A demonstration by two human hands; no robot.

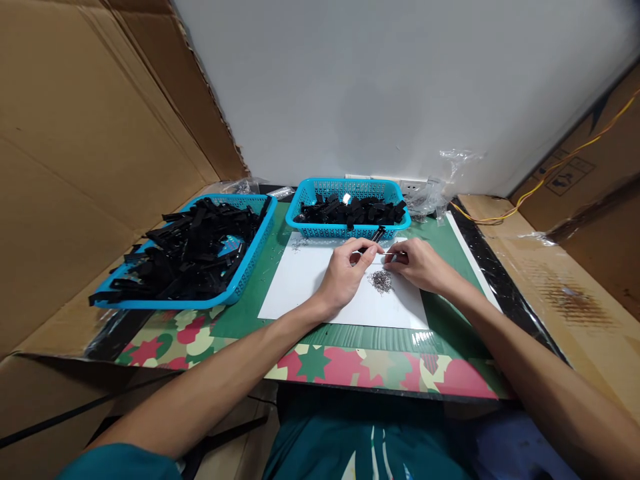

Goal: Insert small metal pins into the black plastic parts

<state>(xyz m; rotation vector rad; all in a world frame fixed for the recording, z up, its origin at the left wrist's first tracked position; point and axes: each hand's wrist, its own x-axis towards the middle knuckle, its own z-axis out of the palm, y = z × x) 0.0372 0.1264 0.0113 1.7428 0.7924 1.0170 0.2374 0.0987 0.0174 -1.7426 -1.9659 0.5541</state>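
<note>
My left hand (345,270) is closed, thumb against fingers, around a small black part (379,233) whose end sticks out toward the far basket. Close beside it, my right hand (417,263) pinches a thin tool with a slim metal tip (389,253), which points at the left fingertips. The fingers hide most of both items, and I cannot make out where the tip touches. Just below the hands, a heap of tiny silvery metal pieces (381,282) lies on a white sheet (295,287).
A blue basket (245,280) of black parts stands at the left, another blue basket (325,231) at the back. Cardboard walls (100,120) flank the table. Crumpled clear plastic (427,200) and a yellow cable (525,197) lie at the back right.
</note>
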